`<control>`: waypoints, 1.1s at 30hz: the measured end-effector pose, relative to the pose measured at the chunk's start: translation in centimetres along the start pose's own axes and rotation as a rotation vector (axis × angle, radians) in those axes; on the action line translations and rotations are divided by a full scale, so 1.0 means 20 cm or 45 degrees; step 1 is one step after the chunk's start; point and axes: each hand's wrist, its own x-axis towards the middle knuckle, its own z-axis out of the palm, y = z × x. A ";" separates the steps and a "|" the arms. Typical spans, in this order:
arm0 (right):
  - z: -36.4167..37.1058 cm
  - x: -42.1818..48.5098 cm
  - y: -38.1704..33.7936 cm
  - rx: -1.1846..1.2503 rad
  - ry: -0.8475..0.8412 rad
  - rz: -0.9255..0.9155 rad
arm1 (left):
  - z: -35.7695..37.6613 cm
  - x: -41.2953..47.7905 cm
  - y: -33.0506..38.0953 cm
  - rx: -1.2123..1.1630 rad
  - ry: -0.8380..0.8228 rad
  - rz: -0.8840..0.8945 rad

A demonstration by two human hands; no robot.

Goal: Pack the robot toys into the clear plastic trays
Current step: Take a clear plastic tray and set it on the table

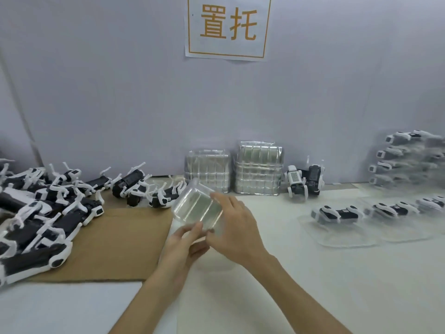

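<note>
A clear plastic tray (192,203) is tilted in the air above the table's middle. My left hand (185,244) grips its near lower edge from below, thumb on top. My right hand (237,225) holds its right side, fingers curled over the rim. A big heap of black-and-white robot toys (45,208) lies on the left. Two loose robot toys (304,180) stand at the back right of centre. Packed trays with robots (337,214) lie in a row on the right, and more are stacked (407,160) at the far right.
Two stacks of empty clear trays (258,169) stand against the grey back wall. A brown cardboard sheet (115,242) lies under the heap on the left. A paper sign (228,25) hangs on the wall. The white table (313,280) stretches in front.
</note>
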 end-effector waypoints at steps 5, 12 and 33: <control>-0.03 -0.13 -0.05 0.264 0.174 0.037 | -0.01 -0.12 0.03 0.042 -0.057 0.125; -0.03 -0.22 -0.04 0.410 0.369 0.062 | 0.03 -0.18 0.05 0.169 -0.217 0.239; -0.08 -0.23 -0.02 0.592 0.250 0.146 | 0.04 -0.21 0.04 0.335 -0.301 0.305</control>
